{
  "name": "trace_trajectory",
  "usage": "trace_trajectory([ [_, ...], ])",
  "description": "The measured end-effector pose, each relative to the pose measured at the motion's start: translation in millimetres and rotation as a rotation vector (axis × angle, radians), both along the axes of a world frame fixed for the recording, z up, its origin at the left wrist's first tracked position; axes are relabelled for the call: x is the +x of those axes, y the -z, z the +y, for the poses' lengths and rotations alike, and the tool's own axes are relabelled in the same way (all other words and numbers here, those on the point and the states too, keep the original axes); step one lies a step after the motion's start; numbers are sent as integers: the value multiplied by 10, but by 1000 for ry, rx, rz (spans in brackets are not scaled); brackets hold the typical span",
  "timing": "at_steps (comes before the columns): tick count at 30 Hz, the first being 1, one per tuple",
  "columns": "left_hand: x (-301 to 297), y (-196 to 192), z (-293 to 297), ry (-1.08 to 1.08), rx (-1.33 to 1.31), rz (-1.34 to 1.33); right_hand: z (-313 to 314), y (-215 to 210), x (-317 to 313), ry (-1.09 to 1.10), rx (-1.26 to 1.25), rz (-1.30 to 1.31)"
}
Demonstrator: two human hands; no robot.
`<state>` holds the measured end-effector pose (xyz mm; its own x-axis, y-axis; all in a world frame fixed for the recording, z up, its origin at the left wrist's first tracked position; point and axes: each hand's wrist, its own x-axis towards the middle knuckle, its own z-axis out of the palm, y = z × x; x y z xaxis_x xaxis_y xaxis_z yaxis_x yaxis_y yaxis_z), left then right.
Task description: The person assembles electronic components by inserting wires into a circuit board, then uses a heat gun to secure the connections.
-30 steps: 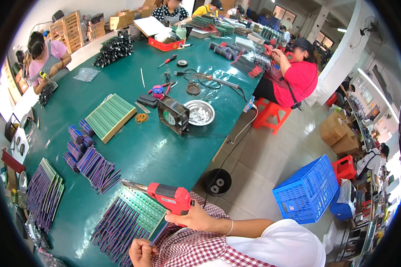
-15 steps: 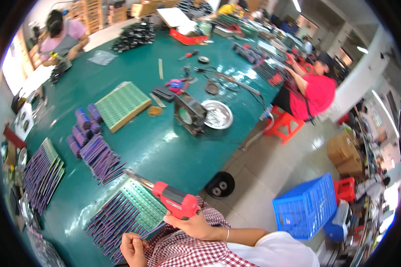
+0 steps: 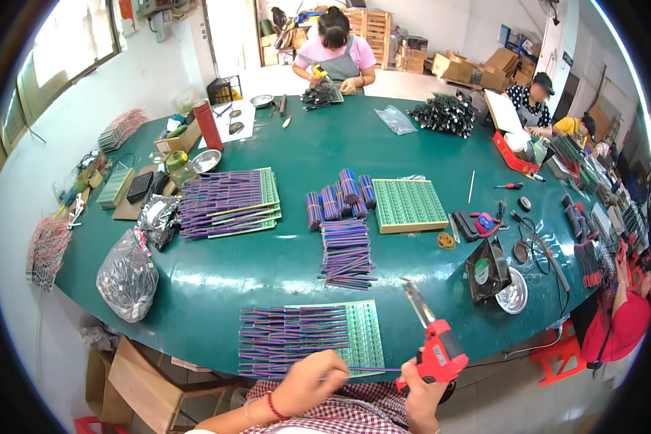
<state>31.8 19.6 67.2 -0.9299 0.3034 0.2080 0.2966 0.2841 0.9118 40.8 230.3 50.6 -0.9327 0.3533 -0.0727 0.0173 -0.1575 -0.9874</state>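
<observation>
My right hand (image 3: 421, 390) grips a red and black soldering gun (image 3: 443, 354), its long metal tip pointing up and left over the table. My left hand (image 3: 307, 382) is closed, fingers curled, over the near edge of a green circuit board panel (image 3: 365, 334). Whatever its fingers hold is hidden. A thin blue-purple wire (image 3: 375, 369) runs from beside that hand toward the soldering gun. Rows of purple and blue wires (image 3: 289, 334) cover the panel's left part. Farther off lies a loose stack of similar wires (image 3: 346, 253), with tied wire bundles (image 3: 340, 199) behind it.
Another wired panel stack (image 3: 228, 202) lies left of the bundles, a bare panel stack (image 3: 410, 206) right. A fan (image 3: 487, 271) and a metal bowl (image 3: 513, 293) stand at right. A filled plastic bag (image 3: 128, 278) sits at left. A person (image 3: 336, 54) works across the table.
My view has swung left, bringing the table's left side into sight. The soldering gun stays in my right hand. My left hand now sits over the panel's near edge.
</observation>
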Motion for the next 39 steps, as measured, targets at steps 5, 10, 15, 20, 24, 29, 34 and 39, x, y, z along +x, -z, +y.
trace_trajectory([
  [5, -198, -219, 362, 32, -331, 396, -107, 46, 26, -174, 45, -10],
  [10, -199, 64, 398, 146, -160, 241, -123, 140, 30, -132, 134, -3],
  [15, -171, 148, 381, 98, -90, 252, -276, -82, -62, -63, -10, 43],
  [20, -95, 179, 330, 98, -74, 365, -337, -350, -1, -169, -206, -74],
  [24, -3, 166, 330, 84, -31, 430, -248, -206, 105, -205, -214, -93],
  [29, 30, 174, 316, 123, -28, 416, -168, -82, 102, -206, -318, -73],
  [34, -212, 216, -9, -101, -167, 486, -17, -238, -95, -79, -286, 53],
  [39, -446, 384, -69, -152, -244, 418, 284, -60, -71, -91, -195, 122],
])
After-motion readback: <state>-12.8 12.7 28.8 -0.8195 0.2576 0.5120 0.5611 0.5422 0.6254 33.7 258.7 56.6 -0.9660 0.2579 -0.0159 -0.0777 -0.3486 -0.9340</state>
